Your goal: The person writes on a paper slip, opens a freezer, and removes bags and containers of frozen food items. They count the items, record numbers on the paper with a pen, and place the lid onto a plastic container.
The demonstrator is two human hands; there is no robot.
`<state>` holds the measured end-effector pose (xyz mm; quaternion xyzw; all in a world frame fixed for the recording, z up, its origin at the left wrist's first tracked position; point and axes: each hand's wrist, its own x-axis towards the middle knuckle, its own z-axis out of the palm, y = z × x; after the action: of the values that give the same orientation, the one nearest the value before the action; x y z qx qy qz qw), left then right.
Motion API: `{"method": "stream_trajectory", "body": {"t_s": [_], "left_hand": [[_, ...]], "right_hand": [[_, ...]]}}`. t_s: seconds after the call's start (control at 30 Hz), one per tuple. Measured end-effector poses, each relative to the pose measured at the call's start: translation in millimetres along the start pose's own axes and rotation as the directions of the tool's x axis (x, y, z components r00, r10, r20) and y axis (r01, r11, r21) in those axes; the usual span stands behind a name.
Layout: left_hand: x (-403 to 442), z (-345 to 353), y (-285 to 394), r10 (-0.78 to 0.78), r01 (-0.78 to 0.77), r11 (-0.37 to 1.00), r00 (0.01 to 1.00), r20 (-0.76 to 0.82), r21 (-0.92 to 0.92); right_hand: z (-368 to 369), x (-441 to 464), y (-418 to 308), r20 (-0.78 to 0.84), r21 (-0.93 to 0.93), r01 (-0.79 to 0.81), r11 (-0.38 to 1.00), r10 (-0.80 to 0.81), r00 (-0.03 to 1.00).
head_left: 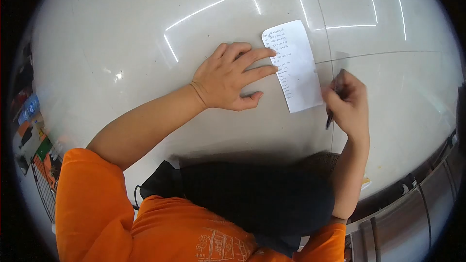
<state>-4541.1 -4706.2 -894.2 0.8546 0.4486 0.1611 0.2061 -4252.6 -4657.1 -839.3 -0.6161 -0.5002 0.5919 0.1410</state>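
A white sheet of paper [303, 75] with handwritten lines down its left part lies on the glossy pale tiled floor [233, 131]. Two outstretched fingers of my left hand [235, 75] rest at the left edge of the sheet; that hand is spread and holds nothing. Just beyond the sheet's right edge, my right hand [349, 99] is closed around a dark pen [329, 120], slightly blurred. The pen's lower end points down and left, off the paper.
My dark-covered lap [257, 199] is at the bottom. A wire rack [43, 187] and coloured packages [29, 109] stand at the far left. Grey metal panels [403, 233] run along the lower right. Light reflections cross the floor.
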Motion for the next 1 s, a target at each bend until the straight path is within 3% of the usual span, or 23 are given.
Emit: {"method": "stream_trajectory", "body": {"t_s": [0.07, 0.1, 0.27, 0.33, 0.43, 0.47, 0.57, 0.67, 0.77, 0.83, 0.87, 0.93, 1.0], "left_hand": [[-0.1, -2.9, 1.0, -0.006, 0.006, 1.0, 1.0, 0.002, -0.019], [1.6, -3.5, 0.8, 0.006, -0.006, 1.0, 1.0, -0.005, -0.031], [0.6, 2.3, -5.3, 0.043, -0.043, 0.999, 0.999, -0.01, -0.02], [1.6, -2.7, 1.6, 0.079, -0.078, 0.997, 0.996, -0.043, 0.02], [-1.7, -4.8, 3.2, 0.12, -0.117, 0.992, 0.991, -0.065, 0.04], [-3.6, -6.8, 3.1, 0.141, -0.136, 0.988, 0.988, -0.07, 0.069], [-10.4, -5.3, -4.9, 0.036, -0.104, 0.951, 0.973, -0.228, -0.293], [-8.3, 17.6, -43.3, -0.257, 0.113, 0.874, 0.933, -0.251, -0.473], [21.0, 24.7, -56.2, -0.465, 0.104, 0.745, 0.789, -0.401, -0.659], [54.4, 6.8, -13.9, -0.445, 0.084, 0.686, 0.834, -0.326, -0.722], [71.4, 1.4, 15.8, -0.438, 0.083, 0.651, 0.853, -0.284, -0.754], [100.4, -27.5, 108.4, -0.349, 0.249, 0.663, 0.937, 0.003, -0.706], [125.2, -31.2, 194.5, -0.244, 0.296, 0.697, 0.954, 0.172, -0.653]], "right_hand": [[8.6, -0.8, 2.3, -0.068, -0.333, -0.018, 0.943, -0.005, 0.998], [10.4, -3.8, 2.7, -0.107, -0.392, 0.028, 0.92, -0.076, 0.991], [-23.5, -68.8, 4.6, -0.405, -0.241, 0.099, 0.965, -0.193, 0.894], [-35.6, -128.6, 3.5, -0.538, -0.186, 0.06, 0.981, -0.153, 0.829], [-38.3, -236.9, 34.0, -0.645, -0.233, 0.151, 0.961, -0.269, 0.715], [-35.6, -274.0, 49.4, -0.715, -0.186, 0.11, 0.976, -0.211, 0.666], [-22.3, -386.7, 122.3, -0.864, -0.024, -0.026, 0.999, -0.008, 0.503], [-24.4, -486.0, 217.1, -0.951, 0.164, -0.264, 0.95, 0.224, 0.214], [-1.5, -539.8, 301.2, -0.936, 0.348, -0.123, 0.929, 0.352, 0.01], [4.1, -542.1, 357.6, -0.885, 0.464, 0.019, 0.886, 0.464, -0.035], [-1.6, -540.8, 361.6, -0.905, 0.421, 0.025, 0.907, 0.422, -0.046], [-19.9, -529.3, 347.7, -0.94, 0.334, 0.028, 0.942, 0.335, -0.061], [-32.0, -517.9, 298.1, -0.942, 0.33, 0.078, 0.941, 0.333, -0.028]]}}
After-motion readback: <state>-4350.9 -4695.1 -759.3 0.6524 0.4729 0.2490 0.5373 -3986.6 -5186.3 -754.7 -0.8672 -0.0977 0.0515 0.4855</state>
